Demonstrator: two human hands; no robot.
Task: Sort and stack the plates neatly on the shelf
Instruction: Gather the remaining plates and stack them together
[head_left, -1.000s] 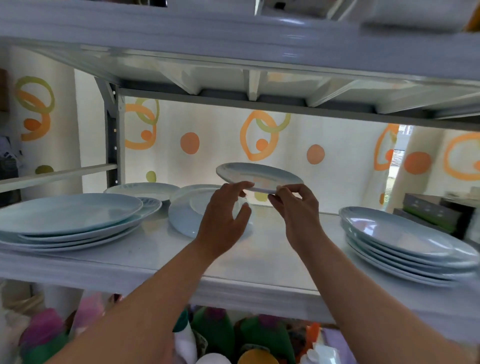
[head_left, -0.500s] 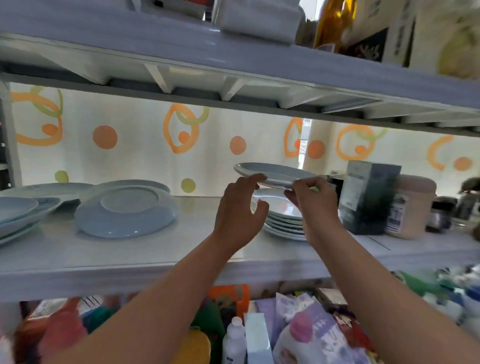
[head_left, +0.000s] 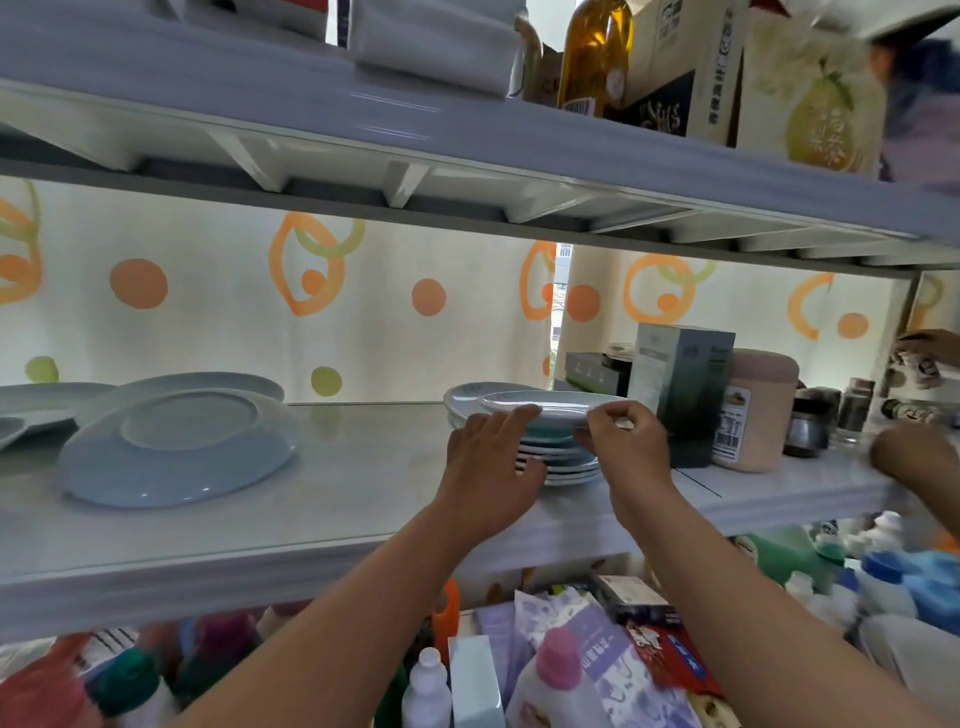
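Since half a second earlier, the small pale blue glazed round plate (head_left: 558, 408) had come down from well above the stack of small blue-and-white round plates (head_left: 563, 460) to just over its top. My hands had dropped with it.

At the nine o'clock end of the white plastic shelf (head_left: 374, 467) lay some large pale blue plates (head_left: 47, 400). Just beside them, toward three o'clock, a pale blue plate turned upside down (head_left: 176, 447) sat tilted, its foot ring showing.

Well apart from that came my left hand (head_left: 488, 467). Its fingers were fairly straight, with the index laid along the nine o'clock rim of the small plate, steadying it rather than gripping. My right hand (head_left: 626, 441) pinched the rim near four o'clock between thumb and curled fingers, and I judged it carried the weight.

A tall dark green carton (head_left: 685, 384) stood just beside the stack at three o'clock, then a pink-capped jar (head_left: 756, 410). Another person's hand (head_left: 904, 452) was at the far edge.

The small plate lay level at twelve o'clock from both hands, its width running nine to three. It seemed offset slightly toward three o'clock, because the top plate of the stack peeked out at nine. I judged the set-down would need a small nudge toward nine o'clock, guided by the left hand, which was nearer that exposed edge. That nudge would also keep the rim off the carton.
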